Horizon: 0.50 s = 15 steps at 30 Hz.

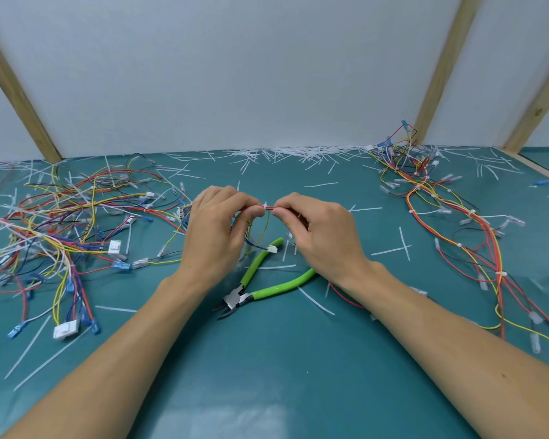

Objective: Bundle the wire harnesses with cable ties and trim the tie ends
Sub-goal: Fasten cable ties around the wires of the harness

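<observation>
Left hand [214, 231] and right hand [317, 229] fingers pinch a thin red-and-yellow wire bundle [268, 208] above the green-handled steel cutters [260, 280] on the smooth teal bench [267, 359].

Wire harness [268, 208], red/yellow/blue strands, held above the surface between both hands, a white cable tie [264, 206] cinched around its red section; loose ends with a white connector [272, 249] hang down. Flush cutters [260, 282], green handles, lie on the surface below, jaws toward the viewer. Untied harnesses [64, 223] heaped left, tied harnesses [450, 217] right; trimmed tie ends [298, 152] scattered along the far edge.
</observation>
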Available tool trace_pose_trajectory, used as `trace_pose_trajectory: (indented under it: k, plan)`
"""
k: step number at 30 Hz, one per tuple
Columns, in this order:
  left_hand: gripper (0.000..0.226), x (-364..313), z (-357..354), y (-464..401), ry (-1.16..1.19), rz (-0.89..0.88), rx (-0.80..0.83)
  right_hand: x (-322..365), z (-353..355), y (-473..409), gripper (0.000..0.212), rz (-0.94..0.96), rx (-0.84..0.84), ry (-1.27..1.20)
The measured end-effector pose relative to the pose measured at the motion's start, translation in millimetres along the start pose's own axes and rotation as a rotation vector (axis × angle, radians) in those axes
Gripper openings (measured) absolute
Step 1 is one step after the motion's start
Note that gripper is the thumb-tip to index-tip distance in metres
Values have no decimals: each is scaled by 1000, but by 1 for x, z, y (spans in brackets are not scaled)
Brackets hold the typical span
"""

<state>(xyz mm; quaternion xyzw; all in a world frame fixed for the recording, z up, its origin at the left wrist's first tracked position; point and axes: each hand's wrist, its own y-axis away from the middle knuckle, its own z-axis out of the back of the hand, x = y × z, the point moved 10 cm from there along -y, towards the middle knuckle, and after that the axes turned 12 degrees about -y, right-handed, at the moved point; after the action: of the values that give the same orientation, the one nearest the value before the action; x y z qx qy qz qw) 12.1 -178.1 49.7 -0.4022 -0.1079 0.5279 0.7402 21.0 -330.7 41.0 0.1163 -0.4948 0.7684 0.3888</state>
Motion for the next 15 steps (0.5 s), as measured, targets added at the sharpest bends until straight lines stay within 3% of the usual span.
trace_pose_trajectory:
  k: [5,15]
  plan:
    - [25,2,-1,1,32,11,5,1,-1,1,16,-28,14,-19]
    - [7,1,6,1,-35,-35,-37,-15,-14,-1,20,-100,176,-70]
